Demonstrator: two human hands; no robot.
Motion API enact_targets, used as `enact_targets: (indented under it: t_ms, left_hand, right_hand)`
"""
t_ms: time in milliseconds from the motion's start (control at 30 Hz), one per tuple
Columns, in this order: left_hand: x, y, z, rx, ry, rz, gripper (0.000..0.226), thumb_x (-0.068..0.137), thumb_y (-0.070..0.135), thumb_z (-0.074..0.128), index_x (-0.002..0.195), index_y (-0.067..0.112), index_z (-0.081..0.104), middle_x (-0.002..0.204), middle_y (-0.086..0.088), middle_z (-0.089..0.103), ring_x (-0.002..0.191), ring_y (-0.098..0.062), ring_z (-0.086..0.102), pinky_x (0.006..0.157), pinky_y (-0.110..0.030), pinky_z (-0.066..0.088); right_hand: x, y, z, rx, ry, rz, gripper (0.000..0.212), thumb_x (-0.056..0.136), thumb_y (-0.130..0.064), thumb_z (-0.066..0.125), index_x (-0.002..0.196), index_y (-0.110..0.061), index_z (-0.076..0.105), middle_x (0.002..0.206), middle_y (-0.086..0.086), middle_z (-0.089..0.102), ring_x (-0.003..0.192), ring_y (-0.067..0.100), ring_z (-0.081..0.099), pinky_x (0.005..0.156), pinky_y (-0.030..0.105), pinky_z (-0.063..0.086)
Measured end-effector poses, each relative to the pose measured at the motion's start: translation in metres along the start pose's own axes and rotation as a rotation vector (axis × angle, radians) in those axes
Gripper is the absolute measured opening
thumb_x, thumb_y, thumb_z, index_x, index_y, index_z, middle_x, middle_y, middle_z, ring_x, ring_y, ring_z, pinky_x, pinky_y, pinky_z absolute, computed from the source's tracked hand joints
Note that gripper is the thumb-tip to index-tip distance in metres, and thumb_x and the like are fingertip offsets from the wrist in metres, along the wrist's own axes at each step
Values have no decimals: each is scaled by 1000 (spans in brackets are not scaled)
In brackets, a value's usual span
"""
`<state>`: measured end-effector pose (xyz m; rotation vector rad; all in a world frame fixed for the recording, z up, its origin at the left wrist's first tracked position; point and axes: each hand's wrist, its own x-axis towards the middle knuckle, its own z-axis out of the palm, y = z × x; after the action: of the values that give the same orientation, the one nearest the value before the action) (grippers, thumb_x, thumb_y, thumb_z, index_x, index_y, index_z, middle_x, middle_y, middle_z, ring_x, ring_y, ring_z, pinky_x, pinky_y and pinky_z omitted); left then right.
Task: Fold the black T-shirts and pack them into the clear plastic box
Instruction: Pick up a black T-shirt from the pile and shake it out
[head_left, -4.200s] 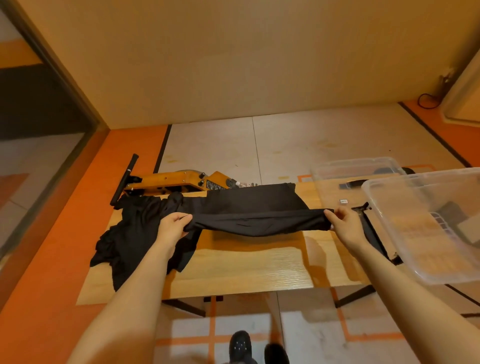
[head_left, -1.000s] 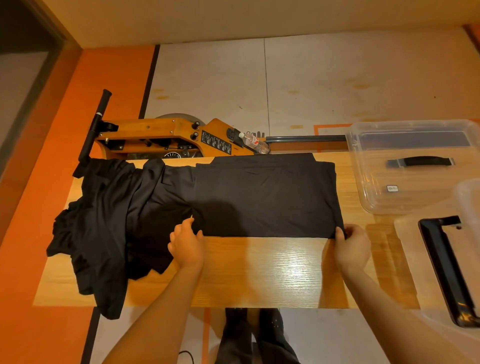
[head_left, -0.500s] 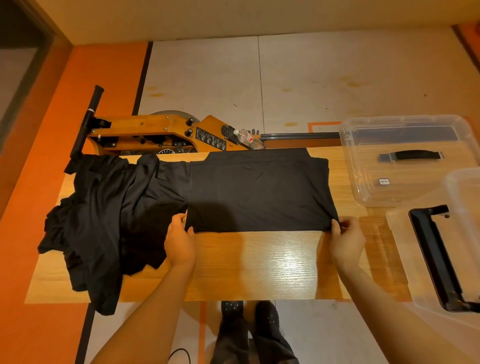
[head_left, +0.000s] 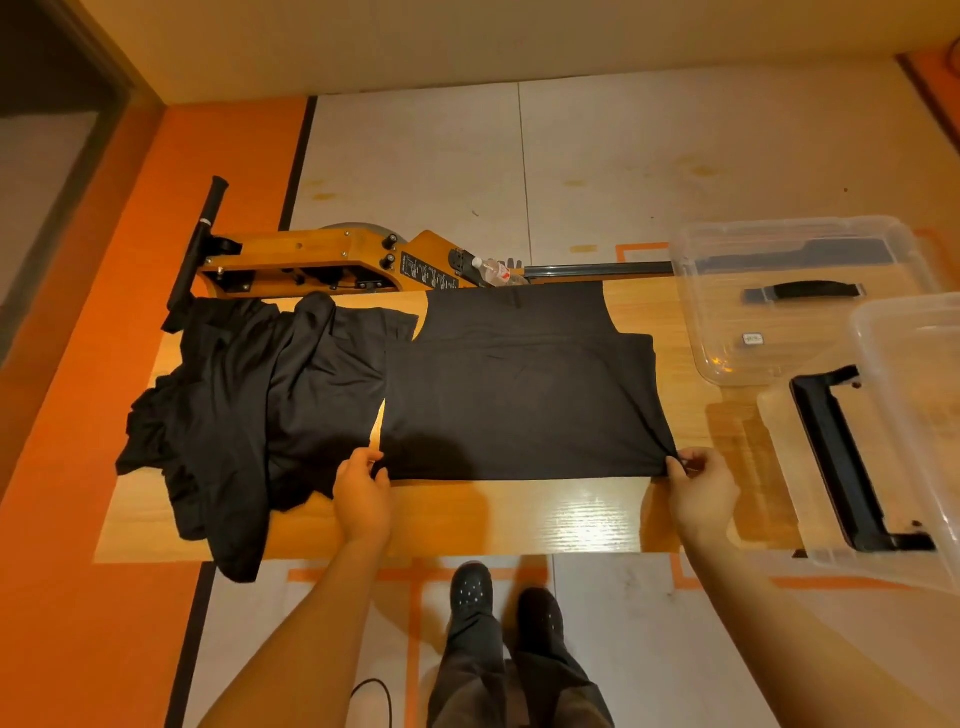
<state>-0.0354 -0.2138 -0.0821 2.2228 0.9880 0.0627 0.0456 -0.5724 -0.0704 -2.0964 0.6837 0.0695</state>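
Head view shows the left hand (head_left: 362, 493) and right hand (head_left: 702, 488) pinching the near corners of a T-shirt (head_left: 524, 405) lying flat mid-table (head_left: 519, 519), folding seemingly underway; next likely carries that edge away, box (head_left: 779, 306) waiting right

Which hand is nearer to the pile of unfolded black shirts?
Left. The left hand pinches the flat T-shirt right beside the pile; the right hand holds its opposite corner.
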Motion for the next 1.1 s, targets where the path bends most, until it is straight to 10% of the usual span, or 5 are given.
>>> enact_targets:
  t_ms: [1100]
  left_hand:
    - [-52, -2, -5, 115, 24, -72, 23, 91, 17, 64, 112, 8, 65, 117, -15, 56, 98, -32, 59, 81, -41, 49]
  right_hand:
    - [-23, 36, -34, -171, -24, -106, 13, 96, -21, 58, 95, -9, 65, 99, 7, 62, 90, 21, 58, 79, 35, 50]
